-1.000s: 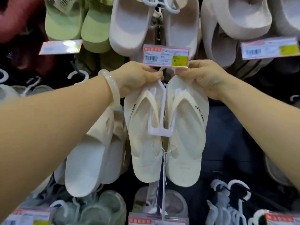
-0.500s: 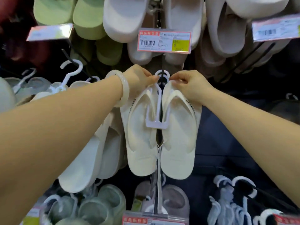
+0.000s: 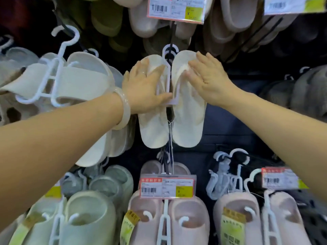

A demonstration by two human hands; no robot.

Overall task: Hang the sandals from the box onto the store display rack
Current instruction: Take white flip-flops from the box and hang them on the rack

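Your pair of cream flip-flop sandals [image 3: 187, 110] hangs on the store display rack, its white plastic hanger [image 3: 168, 68] hooked over the black peg [image 3: 172, 39] that runs out from under the upper price tag [image 3: 177, 8]. Your left hand [image 3: 143, 87] lies flat over the left sandal of the pair, fingers spread and extended, the thumb reaching across to touch the lower bar of the hanger; it is pressing rather than gripping, with nothing closed inside it. A pale translucent bangle [image 3: 123, 106] sits on that wrist. Your right hand [image 3: 207, 78] rests just as open on the right sandal, fingers splayed over the strap area near its top, palm against the footbed. The 2 sandals hang toes up, heels down, side by side with the hanger between them, and a thin string with a dark tag [image 3: 168, 152] (blurred, so its print cannot be read) dangles below the heels. To the left, white slides [image 3: 74, 80] hang on their own hanger, tilted. Below, a second price tag [image 3: 167, 186] sits above pale pink slides [image 3: 187, 221], with pale green slides [image 3: 88, 220] to the left and empty white hangers [image 3: 228, 174] clustered to the right.
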